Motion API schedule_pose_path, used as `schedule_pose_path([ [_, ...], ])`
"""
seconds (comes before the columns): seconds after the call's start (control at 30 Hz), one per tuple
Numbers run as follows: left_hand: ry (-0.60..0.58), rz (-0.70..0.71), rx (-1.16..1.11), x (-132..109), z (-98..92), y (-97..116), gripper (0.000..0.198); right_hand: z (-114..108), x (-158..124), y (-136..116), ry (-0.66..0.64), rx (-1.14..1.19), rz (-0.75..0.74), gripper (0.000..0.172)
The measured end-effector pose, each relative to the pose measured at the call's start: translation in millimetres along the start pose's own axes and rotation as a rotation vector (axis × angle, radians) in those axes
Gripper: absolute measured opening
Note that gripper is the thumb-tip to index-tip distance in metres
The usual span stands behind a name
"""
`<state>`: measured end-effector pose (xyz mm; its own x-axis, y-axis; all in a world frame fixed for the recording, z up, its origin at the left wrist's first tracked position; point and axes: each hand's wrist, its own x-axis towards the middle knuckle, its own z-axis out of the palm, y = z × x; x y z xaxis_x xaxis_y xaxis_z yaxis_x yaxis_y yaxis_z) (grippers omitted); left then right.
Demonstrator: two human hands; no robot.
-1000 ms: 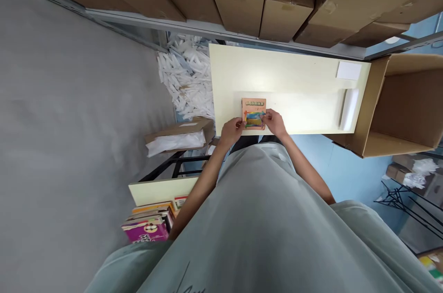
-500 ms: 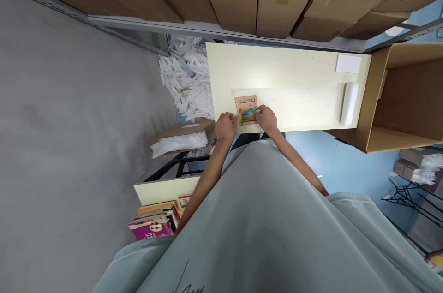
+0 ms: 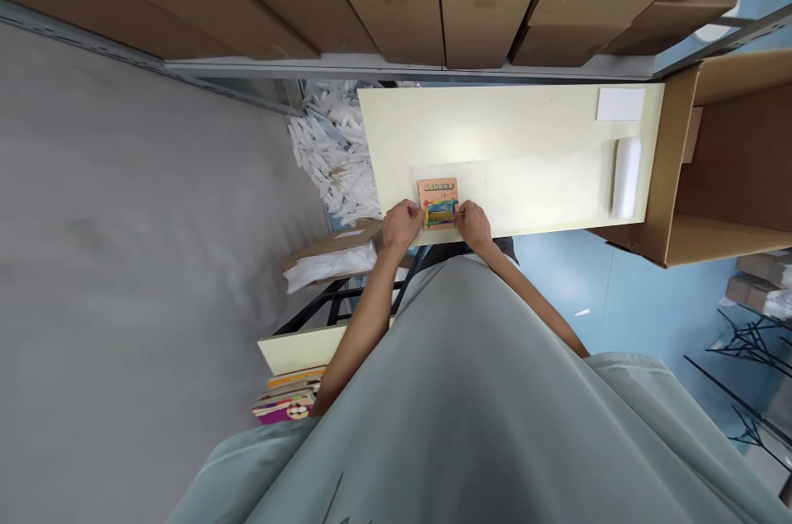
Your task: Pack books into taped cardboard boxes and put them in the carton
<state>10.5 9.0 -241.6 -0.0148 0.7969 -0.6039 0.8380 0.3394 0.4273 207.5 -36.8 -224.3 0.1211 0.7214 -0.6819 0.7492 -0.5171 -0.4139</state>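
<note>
A small orange book [image 3: 438, 190] with a colourful picture on its cover lies flat on a pale, thin sheet [image 3: 525, 190], near the front left of a cream board [image 3: 495, 120]. My left hand [image 3: 402, 224] is closed, with its fingertips at the book's lower left edge. On the other side, my right hand [image 3: 474, 225] pinches at the lower right edge. Whether the fingers also catch the sheet beneath is too small to tell. The sheet stretches right toward a white roll [image 3: 627, 177].
A white card [image 3: 619, 104] lies at the board's far right corner. Beyond the right end stands an open carton [image 3: 730, 169]. Brown boxes [image 3: 389, 21] line a shelf behind. White scraps [image 3: 337, 153] heap at left; a stack of books [image 3: 288, 396] sits lower left.
The book now lies straighter, less tilted than before. My right hand has shifted from over its right part to its right edge. The whole view has moved slightly.
</note>
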Motion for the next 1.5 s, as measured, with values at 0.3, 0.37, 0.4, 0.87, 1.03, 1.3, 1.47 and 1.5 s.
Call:
schedule_pose_path([
  [0.3,-0.136,0.071,0.006,-16.8,-36.3,31.1,0.011,-6.4,-1.3,-0.1,-0.017,0.071,0.024,0.027],
  [0.37,-0.173,0.111,0.004,-21.6,-43.0,43.6,0.013,-10.2,-1.8,2.3,-0.043,0.092,0.022,0.029],
  [0.4,-0.189,0.136,0.000,-23.8,-45.0,50.8,0.014,-12.8,-2.9,4.6,-0.057,0.105,0.016,0.030],
  [0.87,-0.359,0.576,0.209,1.8,27.1,150.8,0.037,-38.5,-25.7,76.5,0.169,0.348,0.058,0.021],
  [1.03,-0.345,0.698,0.450,27.4,41.3,155.8,0.042,-40.5,-10.4,83.3,0.155,0.243,0.117,0.030],
  [1.3,-0.186,0.745,0.458,34.8,48.7,159.6,0.049,-59.1,-20.7,87.4,0.036,0.183,0.278,0.023],
  [1.47,-0.195,0.720,0.499,25.6,59.2,157.0,0.041,-53.7,-23.3,86.4,0.006,0.121,0.318,0.024],
  [1.5,-0.206,0.719,0.505,24.4,61.6,157.1,0.039,-53.1,-22.8,86.1,-0.001,0.113,0.320,0.025],
])
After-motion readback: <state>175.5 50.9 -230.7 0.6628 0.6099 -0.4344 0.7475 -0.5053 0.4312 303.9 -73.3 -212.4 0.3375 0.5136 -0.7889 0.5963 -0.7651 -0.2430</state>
